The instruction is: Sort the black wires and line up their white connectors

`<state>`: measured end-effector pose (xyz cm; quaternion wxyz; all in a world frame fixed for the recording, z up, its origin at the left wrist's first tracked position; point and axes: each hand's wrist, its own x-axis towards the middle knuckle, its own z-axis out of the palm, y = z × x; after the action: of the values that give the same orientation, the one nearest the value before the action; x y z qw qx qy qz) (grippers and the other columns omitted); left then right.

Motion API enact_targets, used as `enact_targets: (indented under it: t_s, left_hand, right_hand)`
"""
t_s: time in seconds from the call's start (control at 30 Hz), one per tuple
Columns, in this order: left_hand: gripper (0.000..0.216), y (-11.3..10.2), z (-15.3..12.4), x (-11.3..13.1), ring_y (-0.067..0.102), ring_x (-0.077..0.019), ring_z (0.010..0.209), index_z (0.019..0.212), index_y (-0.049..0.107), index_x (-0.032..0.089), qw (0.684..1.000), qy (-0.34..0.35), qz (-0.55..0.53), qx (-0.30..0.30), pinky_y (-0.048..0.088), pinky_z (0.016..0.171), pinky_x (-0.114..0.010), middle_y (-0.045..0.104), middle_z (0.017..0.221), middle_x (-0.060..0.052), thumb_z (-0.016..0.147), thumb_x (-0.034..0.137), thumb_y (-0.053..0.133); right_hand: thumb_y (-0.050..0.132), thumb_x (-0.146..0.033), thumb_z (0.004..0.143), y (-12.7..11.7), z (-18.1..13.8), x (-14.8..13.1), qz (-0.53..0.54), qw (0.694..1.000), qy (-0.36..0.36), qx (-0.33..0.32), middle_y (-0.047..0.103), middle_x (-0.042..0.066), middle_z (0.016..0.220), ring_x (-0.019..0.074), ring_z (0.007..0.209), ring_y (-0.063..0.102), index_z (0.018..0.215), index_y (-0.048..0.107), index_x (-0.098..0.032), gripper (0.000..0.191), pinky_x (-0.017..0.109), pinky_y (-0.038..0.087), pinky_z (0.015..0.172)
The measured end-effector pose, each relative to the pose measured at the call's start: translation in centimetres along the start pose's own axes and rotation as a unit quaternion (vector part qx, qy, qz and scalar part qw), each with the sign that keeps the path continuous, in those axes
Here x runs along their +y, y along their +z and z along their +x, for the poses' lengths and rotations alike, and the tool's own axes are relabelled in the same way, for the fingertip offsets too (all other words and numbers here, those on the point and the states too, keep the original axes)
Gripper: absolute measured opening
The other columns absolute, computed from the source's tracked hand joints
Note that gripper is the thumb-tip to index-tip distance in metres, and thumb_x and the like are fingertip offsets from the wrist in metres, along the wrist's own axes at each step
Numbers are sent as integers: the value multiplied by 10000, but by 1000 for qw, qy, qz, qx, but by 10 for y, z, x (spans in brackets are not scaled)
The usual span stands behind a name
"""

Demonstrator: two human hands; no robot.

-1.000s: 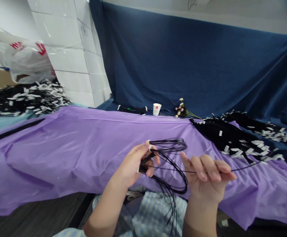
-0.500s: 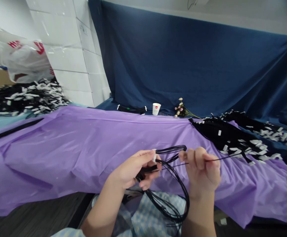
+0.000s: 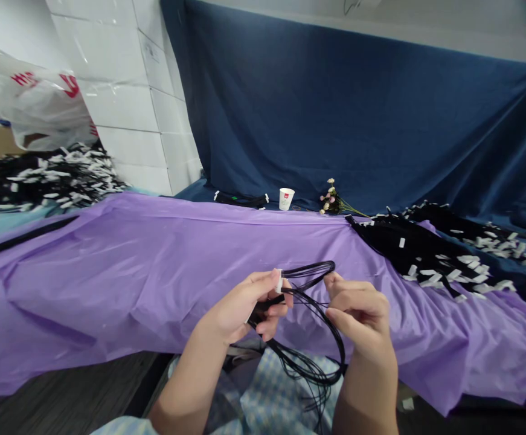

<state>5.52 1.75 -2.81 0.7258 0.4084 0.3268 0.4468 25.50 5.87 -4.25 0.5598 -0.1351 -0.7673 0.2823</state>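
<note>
Head view shows the left hand (image 3: 242, 308) gripping looped black cords (image 3: 339, 341) by a white tag (image 3: 279, 281) at the near edge of the purple-covered surface (image 3: 190, 260), while the right hand (image 3: 361, 308) pinches a thin strand (image 3: 319, 303) beside the loops.

A dark blue curtain (image 3: 344, 109) hanging across the back here, pale wall (image 3: 471, 30) above it, white boxes (image 3: 102, 54) stacked at left, purple-covered table (image 3: 154, 260) in front, dark floor (image 3: 86, 380) below

Red-lettered bag (image 3: 48, 112), red-labelled cup (image 3: 286, 199) (neither readable)
</note>
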Motion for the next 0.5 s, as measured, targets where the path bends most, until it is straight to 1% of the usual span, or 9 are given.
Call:
enact_targets:
  t_s: [0.07,0.17,0.23,0.37,0.5]
  left_hand:
    - [397,1,-1,-1,326,-31,317,825,558,168,1000,1,8,1,351,339,-173,453,553,55,857,564,571]
    - [408,3,-1,-2,331,-29,319,818,564,161,1000,6,11,1,342,333,-175,492,579,39,831,567,605]
    - [408,3,-1,-2,335,-29,323,818,569,157,1000,12,10,0,334,332,-175,520,597,27,820,562,623]
    - [396,5,-1,-2,341,-31,330,813,577,150,1000,27,7,3,323,330,-171,548,602,17,816,541,640]
    - [391,4,-1,-3,344,-31,330,812,581,150,1000,30,7,2,329,331,-170,555,599,16,816,536,644]
  right_hand:
    - [594,-181,810,-1,0,0,2,1000,18,-5,354,-46,469,106,487,322,519,517,-193,302,331,356,637]
    - [603,-160,796,-1,-1,-1,14,999,48,-9,356,-43,466,103,478,315,501,508,-186,310,292,289,543]
    - [616,-144,784,-2,-2,-2,27,998,59,-7,367,-43,470,98,472,320,503,514,-181,301,280,257,511]
    - [624,-148,781,-1,-3,-3,33,997,71,-2,382,-42,467,98,470,333,501,534,-178,296,282,269,517]
    - [627,-144,764,0,-2,-3,56,994,90,0,401,-42,457,93,460,327,490,531,-172,291,269,252,496]
